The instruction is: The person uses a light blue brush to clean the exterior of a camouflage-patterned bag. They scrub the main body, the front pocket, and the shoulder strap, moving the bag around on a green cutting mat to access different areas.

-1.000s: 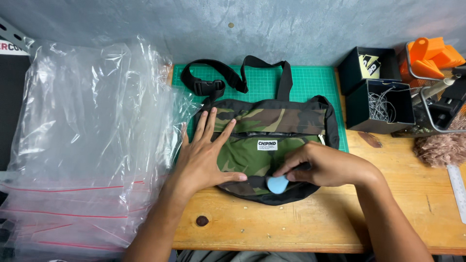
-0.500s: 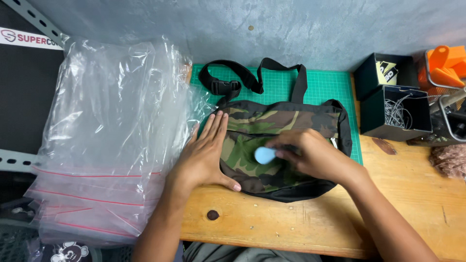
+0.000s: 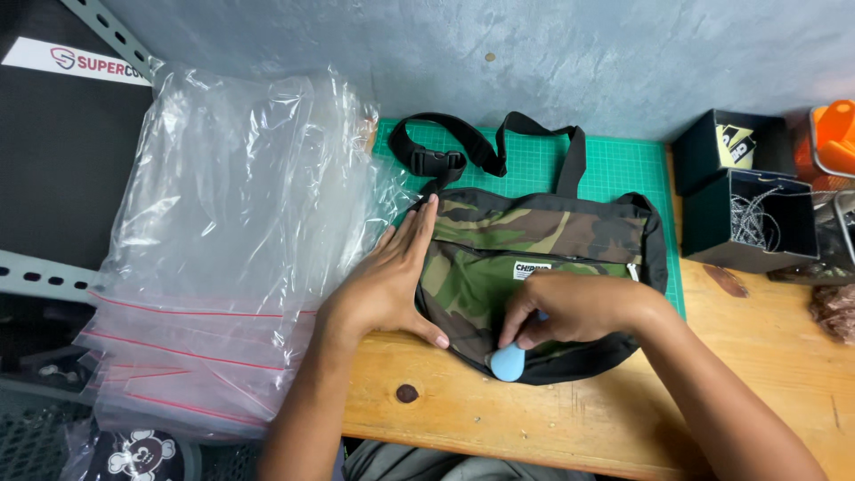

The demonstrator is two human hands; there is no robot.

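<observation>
The camouflage bag (image 3: 534,267) lies half on the green cutting mat (image 3: 614,165), half on the wooden table (image 3: 623,419). The left hand (image 3: 392,285) presses flat on its left end, fingers spread, while the right hand (image 3: 570,307) pinches a pale blue tool (image 3: 509,362) against the bag's lower edge.

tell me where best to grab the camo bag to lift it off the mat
Probably the black strap at the bag's far edge, coming from above: it lies looped on the green mat, free of both hands. The left hand presses the bag's left end; the right hand covers its front.
</observation>
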